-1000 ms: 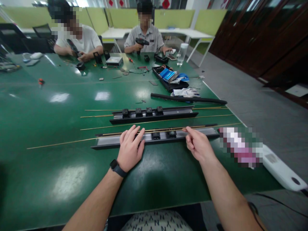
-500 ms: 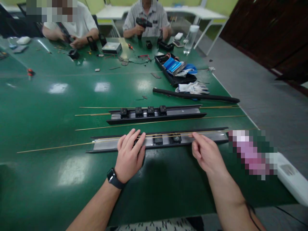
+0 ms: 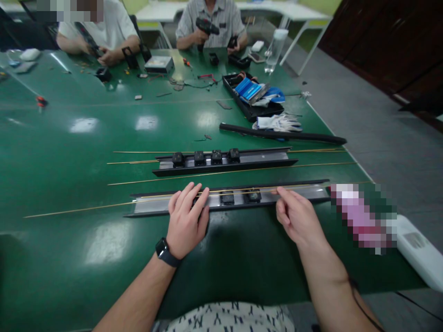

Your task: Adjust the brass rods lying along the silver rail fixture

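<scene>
My left hand (image 3: pixel 187 219) lies palm down over the near black-edged channel (image 3: pixel 152 205), its fingers stretched out and covering part of the channel and a block. A thin brass rod (image 3: pixel 79 210) runs out from the channel's left end. Over on the right, my right hand (image 3: pixel 296 214) is closed, index finger and thumb pinching a thin brass rod (image 3: pixel 238 190) above the channel. Between my hands sit two black square blocks, one (image 3: pixel 227 198) nearer the left hand and one (image 3: pixel 254 195) nearer the right.
Behind lies a second channel (image 3: pixel 263 159) with several black blocks, and loose brass rods (image 3: pixel 166 178). Farther back are a black strip (image 3: pixel 284 134), gloves (image 3: pixel 277 122) and a black tray (image 3: pixel 247 108). Two people sit opposite, one with a drill (image 3: pixel 207 26).
My hands keep nearly the same pose on the channel and rod. The view has shifted slightly. Across the table, a person's hand now holds up a small black part.
</scene>
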`<state>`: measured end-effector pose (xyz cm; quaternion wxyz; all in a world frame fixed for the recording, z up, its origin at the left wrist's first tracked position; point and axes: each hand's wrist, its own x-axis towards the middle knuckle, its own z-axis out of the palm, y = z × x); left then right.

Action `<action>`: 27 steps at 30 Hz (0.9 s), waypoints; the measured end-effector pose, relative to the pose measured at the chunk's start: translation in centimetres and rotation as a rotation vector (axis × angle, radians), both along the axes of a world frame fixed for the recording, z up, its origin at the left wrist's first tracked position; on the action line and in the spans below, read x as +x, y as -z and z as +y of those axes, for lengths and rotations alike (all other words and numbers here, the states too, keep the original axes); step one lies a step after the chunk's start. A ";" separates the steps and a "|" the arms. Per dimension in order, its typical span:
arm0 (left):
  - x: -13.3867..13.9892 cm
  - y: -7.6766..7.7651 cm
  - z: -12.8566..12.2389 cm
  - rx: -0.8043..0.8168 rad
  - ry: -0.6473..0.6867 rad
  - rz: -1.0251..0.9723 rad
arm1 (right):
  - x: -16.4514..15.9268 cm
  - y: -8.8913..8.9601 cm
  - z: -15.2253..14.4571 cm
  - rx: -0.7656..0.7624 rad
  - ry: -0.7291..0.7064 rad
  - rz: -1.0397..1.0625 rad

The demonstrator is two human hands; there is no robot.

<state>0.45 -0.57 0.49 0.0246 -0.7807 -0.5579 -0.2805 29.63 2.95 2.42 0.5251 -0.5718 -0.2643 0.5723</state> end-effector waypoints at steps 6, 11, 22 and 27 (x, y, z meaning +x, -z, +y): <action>-0.1 0.1 0.0 0.030 0.009 -0.006 | 0.0 0.4 0.1 0.039 -0.012 0.017; 0.0 0.4 0.1 0.060 0.009 -0.009 | 0.0 0.6 0.2 0.059 -0.009 0.022; -0.2 0.6 0.1 0.091 0.021 0.001 | -0.1 0.3 0.1 0.067 -0.014 0.017; -0.2 0.6 0.1 0.094 0.024 0.003 | 0.0 0.3 0.0 0.071 -0.016 0.013</action>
